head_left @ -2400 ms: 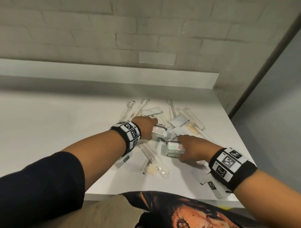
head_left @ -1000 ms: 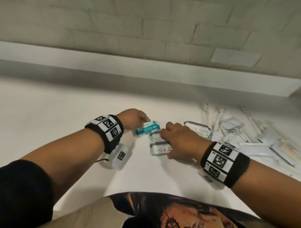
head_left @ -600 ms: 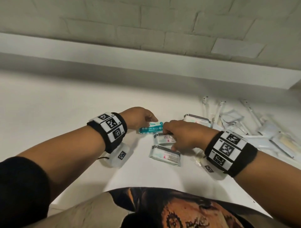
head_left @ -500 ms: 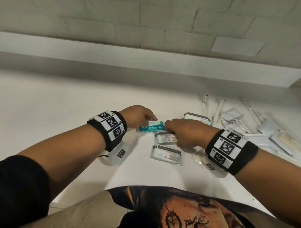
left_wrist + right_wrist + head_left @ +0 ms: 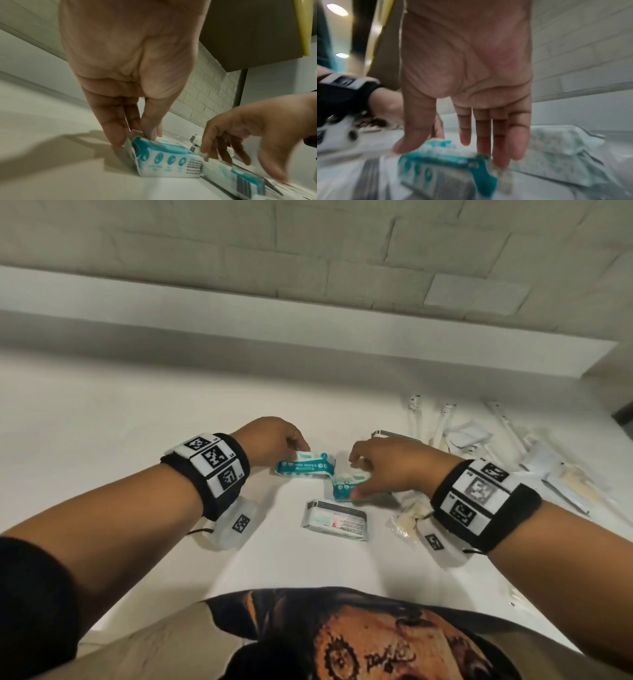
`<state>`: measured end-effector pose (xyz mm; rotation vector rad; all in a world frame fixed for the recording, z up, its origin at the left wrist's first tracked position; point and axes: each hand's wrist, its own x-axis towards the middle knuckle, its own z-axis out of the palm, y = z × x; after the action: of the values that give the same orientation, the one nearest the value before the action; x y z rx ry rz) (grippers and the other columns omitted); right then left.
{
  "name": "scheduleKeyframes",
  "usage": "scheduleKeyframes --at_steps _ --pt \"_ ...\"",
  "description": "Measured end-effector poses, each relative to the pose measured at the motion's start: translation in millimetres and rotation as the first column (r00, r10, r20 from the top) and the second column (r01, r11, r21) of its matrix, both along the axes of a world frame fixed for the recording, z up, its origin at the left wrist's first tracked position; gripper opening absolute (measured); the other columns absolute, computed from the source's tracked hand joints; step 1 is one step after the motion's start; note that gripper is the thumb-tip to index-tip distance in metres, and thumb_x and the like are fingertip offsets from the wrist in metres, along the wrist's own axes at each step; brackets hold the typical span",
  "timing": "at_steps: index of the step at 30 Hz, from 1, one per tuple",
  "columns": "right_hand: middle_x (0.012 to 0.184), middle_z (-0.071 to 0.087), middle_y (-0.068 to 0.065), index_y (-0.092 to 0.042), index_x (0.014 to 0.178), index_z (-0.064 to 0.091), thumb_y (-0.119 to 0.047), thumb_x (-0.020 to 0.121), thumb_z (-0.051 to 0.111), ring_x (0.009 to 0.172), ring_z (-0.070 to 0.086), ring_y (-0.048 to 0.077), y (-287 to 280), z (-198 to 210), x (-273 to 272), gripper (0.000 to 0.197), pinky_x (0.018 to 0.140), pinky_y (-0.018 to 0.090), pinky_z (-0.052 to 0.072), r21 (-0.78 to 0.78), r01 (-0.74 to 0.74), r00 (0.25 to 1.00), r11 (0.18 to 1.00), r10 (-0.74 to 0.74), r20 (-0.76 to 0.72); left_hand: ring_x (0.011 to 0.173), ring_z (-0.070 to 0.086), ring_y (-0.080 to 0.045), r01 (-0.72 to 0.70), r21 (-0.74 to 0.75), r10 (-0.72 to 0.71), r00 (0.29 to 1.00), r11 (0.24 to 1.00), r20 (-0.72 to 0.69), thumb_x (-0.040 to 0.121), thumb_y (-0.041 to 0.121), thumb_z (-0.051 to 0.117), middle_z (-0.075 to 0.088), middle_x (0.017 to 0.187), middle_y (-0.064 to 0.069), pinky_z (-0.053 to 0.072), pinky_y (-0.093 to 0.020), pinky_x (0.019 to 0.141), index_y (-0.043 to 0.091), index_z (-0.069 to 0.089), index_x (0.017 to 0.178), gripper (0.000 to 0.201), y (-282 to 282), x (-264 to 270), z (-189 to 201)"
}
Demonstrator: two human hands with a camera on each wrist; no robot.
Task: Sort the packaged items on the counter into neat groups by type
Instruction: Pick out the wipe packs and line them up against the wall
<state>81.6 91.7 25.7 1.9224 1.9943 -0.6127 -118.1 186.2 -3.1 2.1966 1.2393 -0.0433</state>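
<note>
Two teal wipes packs lie mid-counter. My left hand (image 5: 303, 449) pinches the left end seam of the first teal pack (image 5: 305, 466), which shows more closely in the left wrist view as the pack (image 5: 164, 162) under my left hand (image 5: 142, 136). My right hand (image 5: 356, 477) holds the second teal pack (image 5: 345, 487) between thumb and fingers, just right of the first; the right wrist view is blurred but shows my right hand (image 5: 450, 151) spanning that pack (image 5: 443, 166). A third pack (image 5: 335, 520) lies white face up, nearer to me. A fourth pack (image 5: 390, 434) is partly hidden behind my right hand.
A loose pile of long clear-wrapped items (image 5: 442, 419) and small sachets (image 5: 469, 436) spreads over the counter's right part. A crumpled clear packet (image 5: 406, 518) lies under my right wrist. The white counter (image 5: 137, 440) runs back to a raised ledge and brick wall.
The pack in my right hand showed its white face before and now shows its teal face, just right of the first. My left hand stays on the first teal pack.
</note>
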Motion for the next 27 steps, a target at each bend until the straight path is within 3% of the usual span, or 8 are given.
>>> scheduleKeyframes --at_steps 4,7,12,16,18,21,25,27 --pt "0.094 0.055 -0.008 -0.024 0.103 0.054 -0.019 0.066 0.07 0.081 0.053 0.012 -2 1 -3 0.041 0.069 0.03 0.051 -0.025 -0.064 0.99 0.998 0.067 0.122 0.104 0.06 -0.012 -0.024 -0.008 0.024 1.0 1.0 -0.003 0.087 0.012 0.066 0.069 0.113 0.004 0.046 -0.023 0.087 0.021 0.071 0.114 0.029 -3 1 1" --pt "0.102 0.058 -0.007 -0.026 0.103 0.06 -0.026 0.072 0.073 0.085 0.053 0.011 17 20 5 0.033 0.071 0.028 0.047 0.046 0.025 0.998 0.999 -0.022 -0.066 0.098 0.06 -0.011 -0.045 -0.023 0.045 0.999 0.999 0.0 0.084 0.014 0.07 0.07 0.109 0.006 0.047 -0.024 0.081 0.022 0.07 0.11 0.027 -6 1 -2" --pt "0.105 0.056 -0.005 -0.024 0.113 0.061 -0.022 0.074 0.076 0.091 0.054 0.016 55 30 1 0.042 0.074 0.027 0.043 0.144 0.068 0.996 0.987 -0.06 -0.06 0.099 0.062 -0.01 -0.02 -0.049 0.02 1.0 0.999 0.003 0.083 0.013 0.07 0.07 0.109 0.009 0.048 -0.025 0.085 0.023 0.072 0.104 0.023 -9 2 -5" --pt "0.109 0.061 -0.003 -0.023 0.113 0.058 -0.019 0.073 0.079 0.088 0.056 0.015 69 17 -10 0.046 0.069 0.028 0.047 0.277 0.193 0.956 0.941 -0.117 -0.271 0.091 0.06 -0.016 -0.079 0.015 0.079 0.996 0.997 0.047 0.076 0.015 0.076 0.062 0.095 0.006 0.046 -0.025 0.074 0.026 0.064 0.087 0.02 -10 4 -6" --pt "0.11 0.061 -0.003 -0.023 0.112 0.054 -0.019 0.074 0.078 0.086 0.056 0.015 66 -1 -20 0.045 0.067 0.027 0.048 0.267 0.162 0.96 0.95 -0.09 -0.264 0.088 0.058 -0.018 -0.127 0.109 0.124 0.992 0.986 0.033 0.069 0.022 0.083 0.054 0.099 0.003 0.044 -0.026 0.07 0.024 0.057 0.091 0.034 -10 6 -6" --pt "0.121 0.061 -0.004 -0.025 0.114 0.056 -0.017 0.08 0.073 0.094 0.053 0.013 63 -20 -25 0.039 0.077 0.027 0.044 0.142 0.024 0.976 0.99 0.008 -0.216 0.088 0.056 -0.018 -0.129 0.17 0.133 0.991 0.977 -0.009 0.064 0.029 0.086 0.048 0.104 0.002 0.044 -0.027 0.07 0.022 0.053 0.101 0.05 -10 6 -3" --pt "0.114 0.06 -0.006 -0.027 0.112 0.062 -0.014 0.088 0.062 0.07 0.047 0.002 50 1 -18 0.027 0.058 0.021 0.038 0.157 -0.028 0.989 0.987 0.05 -0.138 0.094 0.054 -0.016 -0.053 0.152 0.061 0.997 0.987 -0.044 0.071 0.028 0.082 0.048 0.105 0.005 0.042 -0.026 0.075 0.024 0.059 0.109 0.045 -9 8 -2" --pt "0.111 0.059 -0.007 -0.027 0.105 0.061 -0.026 0.087 0.064 0.077 0.051 0.008 33 12 -17 0.018 0.063 0.025 0.042 0.207 -0.063 0.991 0.976 0.086 -0.104 0.093 0.052 -0.014 -0.004 0.154 0.015 0.997 0.988 -0.072 0.074 0.026 0.079 0.049 0.102 0.007 0.039 -0.024 0.075 0.025 0.062 0.11 0.039 -9 10 -1"
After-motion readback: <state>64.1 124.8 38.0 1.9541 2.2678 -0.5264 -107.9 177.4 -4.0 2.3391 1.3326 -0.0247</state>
